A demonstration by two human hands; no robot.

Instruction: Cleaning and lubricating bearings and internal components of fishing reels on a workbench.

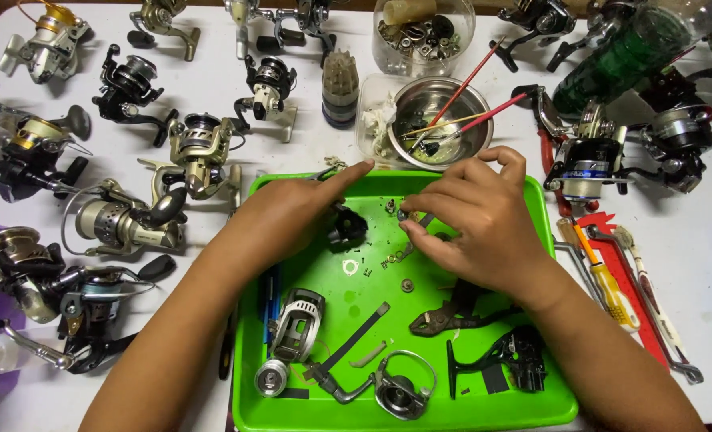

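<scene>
The right hand point(480, 220) has its thumb and first finger pinched almost closed on 1 small dark metal part point(404, 214), and the other 3 fingers are curled loosely above it. The left hand point(292, 212) rests flat on 1 black reel body point(348, 228), with the index finger stretched straight toward the far rim of the tray and the other fingers bent; if it really grips the body, I cannot tell. The 2 hands are near each other, the small part between them.

Both hands work over 1 green tray point(548, 400). Just below the pinch lie about 4 tiny washers and screws point(380, 264) on the tray floor. Nearer to the person are 1 silver spool point(296, 324), 1 bail wire with rotor point(400, 388) and 2 black frame pieces point(492, 352).

Beyond the right hand stands 1 steel bowl point(440, 120) with 3 thin brushes or sticks in it. To the right of this hand lie 1 yellow-handled screwdriver point(612, 288) and 1 red tool point(620, 264). To the left of the left hand, at least 9 fishing reels point(200, 156) stand on the white table point(212, 80).
</scene>
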